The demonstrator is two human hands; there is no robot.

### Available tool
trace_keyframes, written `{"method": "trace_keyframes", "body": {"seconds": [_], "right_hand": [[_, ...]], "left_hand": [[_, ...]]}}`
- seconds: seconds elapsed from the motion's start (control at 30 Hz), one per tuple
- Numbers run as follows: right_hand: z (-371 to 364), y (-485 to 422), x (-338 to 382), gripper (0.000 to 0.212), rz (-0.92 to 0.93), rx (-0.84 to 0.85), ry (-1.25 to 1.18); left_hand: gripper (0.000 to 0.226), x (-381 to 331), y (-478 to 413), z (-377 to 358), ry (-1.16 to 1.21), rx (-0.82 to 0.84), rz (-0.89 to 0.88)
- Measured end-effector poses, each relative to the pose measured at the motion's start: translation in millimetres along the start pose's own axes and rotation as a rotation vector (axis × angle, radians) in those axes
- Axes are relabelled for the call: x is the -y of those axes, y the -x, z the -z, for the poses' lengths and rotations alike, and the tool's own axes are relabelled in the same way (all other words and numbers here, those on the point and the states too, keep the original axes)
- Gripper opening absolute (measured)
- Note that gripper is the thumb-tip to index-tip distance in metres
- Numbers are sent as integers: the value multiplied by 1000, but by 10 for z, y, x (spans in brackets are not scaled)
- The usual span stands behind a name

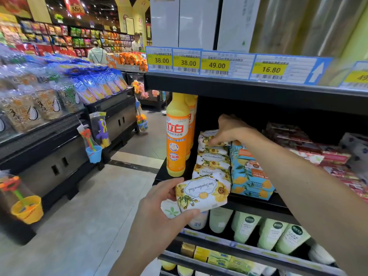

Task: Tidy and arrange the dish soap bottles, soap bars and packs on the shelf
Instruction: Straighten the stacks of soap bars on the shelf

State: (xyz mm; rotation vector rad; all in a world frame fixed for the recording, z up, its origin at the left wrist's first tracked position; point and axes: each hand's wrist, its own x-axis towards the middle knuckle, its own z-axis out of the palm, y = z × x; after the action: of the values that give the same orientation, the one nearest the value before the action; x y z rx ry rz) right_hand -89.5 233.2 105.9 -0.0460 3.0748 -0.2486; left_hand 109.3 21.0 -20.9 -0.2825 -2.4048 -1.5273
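My left hand [159,214] grips a white soap bar with yellow flowers [203,193] in front of the shelf edge, with a second white pack with a green leaf [170,210] under it. My right hand [229,129] reaches into the shelf and pinches the far soap bar [207,137] at the back of a row of the same flowered bars [212,162]. Orange dish soap bottles [177,134] stand upright at the shelf's left end. Blue soap packs with oranges [249,174] lie right of the row.
Red and pink packs [310,150] fill the shelf to the right. Green-white tubes [270,234] stand on the shelf below, yellow boxes [201,253] lower still. Price tags [217,64] line the shelf above. A black display counter [65,156] with hanging toys flanks the aisle on the left.
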Motion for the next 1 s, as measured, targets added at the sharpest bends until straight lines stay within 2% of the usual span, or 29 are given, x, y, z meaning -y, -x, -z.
{"method": "trace_keyframes", "body": {"seconds": [0.17,0.3,0.43,0.5,0.57,0.67,0.77,1.0], "right_hand": [[-63,-73,-45,67,-2,36,85],[-8,58,-85,75,42,3,91],[101,734,-62,63,359,-166,-228],[107,1151,-36,62,494,-85,-277],[50,1452,-16,73,553,9,-207],[-129,1618,-56,85,584,7,-65],[-210,1689,-99,84,576,-51,-17],[-159,1800,-93,80,543,-43,38]], "left_hand": [[65,39,-56,-1,20,11,2],[65,30,-103,-9,37,15,-5],[68,11,-158,-9,50,31,-11],[68,-11,-186,-18,49,36,-26],[67,-28,-212,-27,47,40,-47],[67,-39,-231,-32,39,67,-78],[70,-58,-222,-50,38,105,-103],[76,-143,-237,-43,47,155,-162]]}}
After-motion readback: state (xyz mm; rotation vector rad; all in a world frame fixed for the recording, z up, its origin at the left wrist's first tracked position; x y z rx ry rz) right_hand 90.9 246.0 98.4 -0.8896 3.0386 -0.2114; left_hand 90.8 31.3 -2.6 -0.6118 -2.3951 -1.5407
